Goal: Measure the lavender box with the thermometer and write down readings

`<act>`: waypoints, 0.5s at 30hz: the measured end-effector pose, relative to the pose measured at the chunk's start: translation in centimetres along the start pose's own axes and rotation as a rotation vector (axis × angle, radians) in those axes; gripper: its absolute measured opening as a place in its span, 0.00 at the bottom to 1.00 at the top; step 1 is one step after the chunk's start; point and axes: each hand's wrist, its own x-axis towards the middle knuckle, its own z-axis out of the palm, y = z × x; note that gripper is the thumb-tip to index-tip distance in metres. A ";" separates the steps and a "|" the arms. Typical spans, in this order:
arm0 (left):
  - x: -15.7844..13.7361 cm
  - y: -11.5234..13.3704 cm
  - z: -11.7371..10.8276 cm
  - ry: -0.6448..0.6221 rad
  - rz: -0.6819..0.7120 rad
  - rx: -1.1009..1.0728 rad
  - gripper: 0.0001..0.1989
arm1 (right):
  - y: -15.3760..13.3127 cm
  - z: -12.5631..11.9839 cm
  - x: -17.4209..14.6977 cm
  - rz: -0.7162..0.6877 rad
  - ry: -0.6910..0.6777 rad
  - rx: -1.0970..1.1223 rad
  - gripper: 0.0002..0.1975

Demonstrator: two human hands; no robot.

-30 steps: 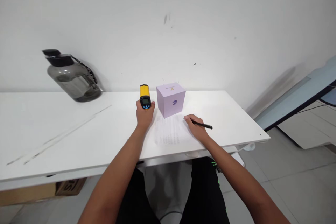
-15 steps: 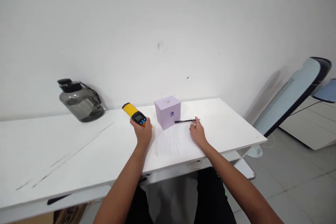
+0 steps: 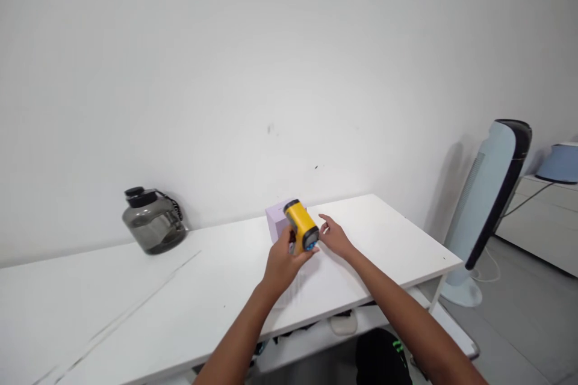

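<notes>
A yellow and black infrared thermometer (image 3: 301, 222) is in my left hand (image 3: 282, 261), its fingers wrapped around the handle. The device is raised above the table, tilted, with blue buttons at its near end. Behind it, a lilac box (image 3: 276, 222) stands on the white table (image 3: 244, 271), partly covered by the thermometer and my left hand. My right hand (image 3: 335, 236) is just right of the thermometer, index finger stretched out and the other fingers bent. Nothing shows in it. I cannot make out the black pen in this view.
A grey see-through water jug (image 3: 156, 225) with a black lid and strap stands at the left, near the wall. Beyond the table's right end stand a pale blue tower fan (image 3: 481, 192) and a white cabinet (image 3: 542, 216). A shelf under the table holds a pale rounded object (image 3: 344, 323).
My left hand has brought the thermometer rightward, in front of the box, and turned it. The pen by my right hand has dropped out of sight. The camera has tilted up.
</notes>
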 end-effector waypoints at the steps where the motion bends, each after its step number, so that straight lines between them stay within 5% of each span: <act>1: 0.3 0.4 0.5 -0.025 0.005 -0.005 0.28 | -0.7 -0.6 -0.6 -0.039 -0.092 0.210 0.34; 4: 1.4 0.9 2.1 -0.057 0.018 0.008 0.29 | -2.4 -1.7 -2.6 -0.150 -0.453 0.587 0.40; 6: 1.7 0.8 2.8 -0.114 0.056 0.031 0.28 | -3.1 -1.6 -3.5 -0.125 -0.488 0.565 0.36; 11: 1.6 -2.1 1.2 -0.247 0.336 0.158 0.41 | -4.1 0.8 -2.6 -0.209 -0.225 0.591 0.26; 13: 2.0 -4.6 -0.4 -0.107 0.391 0.236 0.40 | -4.4 1.8 -1.2 -0.217 -0.074 0.612 0.21; 15: 2.8 -7.6 -1.7 0.178 0.309 0.256 0.44 | -4.5 2.9 0.2 -0.176 0.046 0.600 0.18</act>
